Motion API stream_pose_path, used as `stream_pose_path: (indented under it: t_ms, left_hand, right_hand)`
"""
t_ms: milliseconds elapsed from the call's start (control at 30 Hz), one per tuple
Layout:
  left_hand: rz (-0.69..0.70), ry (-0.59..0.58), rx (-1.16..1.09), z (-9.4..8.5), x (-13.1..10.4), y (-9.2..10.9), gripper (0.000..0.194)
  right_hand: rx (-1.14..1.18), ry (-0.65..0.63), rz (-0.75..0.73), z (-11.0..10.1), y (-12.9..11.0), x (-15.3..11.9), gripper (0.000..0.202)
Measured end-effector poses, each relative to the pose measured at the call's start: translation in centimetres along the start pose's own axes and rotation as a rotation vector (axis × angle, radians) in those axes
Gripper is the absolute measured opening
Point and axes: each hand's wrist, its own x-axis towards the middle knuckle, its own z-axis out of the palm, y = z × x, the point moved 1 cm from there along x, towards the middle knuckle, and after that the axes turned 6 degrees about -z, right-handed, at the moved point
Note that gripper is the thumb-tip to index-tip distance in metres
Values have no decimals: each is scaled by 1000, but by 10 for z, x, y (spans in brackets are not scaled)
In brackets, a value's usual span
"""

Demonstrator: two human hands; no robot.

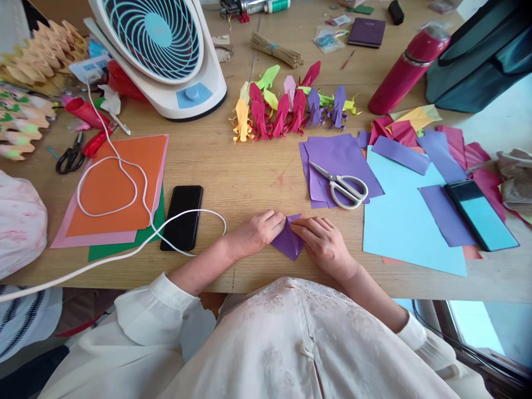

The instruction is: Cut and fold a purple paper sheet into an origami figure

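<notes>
1. Wooden table (216, 166) underneath it all, and up past the middle stand the figures (258, 113), bright and bunched together: our landmark.
2. Nearer the body from the figures lies the paper (286, 245), a small purple piece, part folded, close to the front edge.
3. Left hand (260, 230) pinching its upper left corner; right hand (326, 244) with fingertips gathered, pinching the upper right side.
4. Nice work here, I'd judge, means matching edges before pressing, one side held firm, then a fingertip run along the crease against the wood.
5. Watch the edges: scissors (333, 180) on purple sheets (311, 185), nearer than the figures and to their right, just beyond the right hand. Cable (191, 210) loops nearer and to their left, close by the left wrist.
6. Best room for turning the paper? Straight toward the figures, over plain wood.
</notes>
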Motion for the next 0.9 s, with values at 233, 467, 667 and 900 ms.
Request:
stream_pose_path:
  t_ms: [233,467,667,900]
  left_hand:
    - [-39,0,15,-2,1,5,27]
    - [-139,0,28,-4,-2,15,31]
    - [-225,0,37,-7,-4,24,30]
    - [-284,0,-72,-3,-5,32,32]
  right_hand:
    - [-42,-90,-134,-11,3,-6,35]
    - [7,-178,-166,-16,7,-13,41]
    - [69,-177,-177,-18,9,-16,43]
    - [132,-226,-135,-17,12,-18,46]
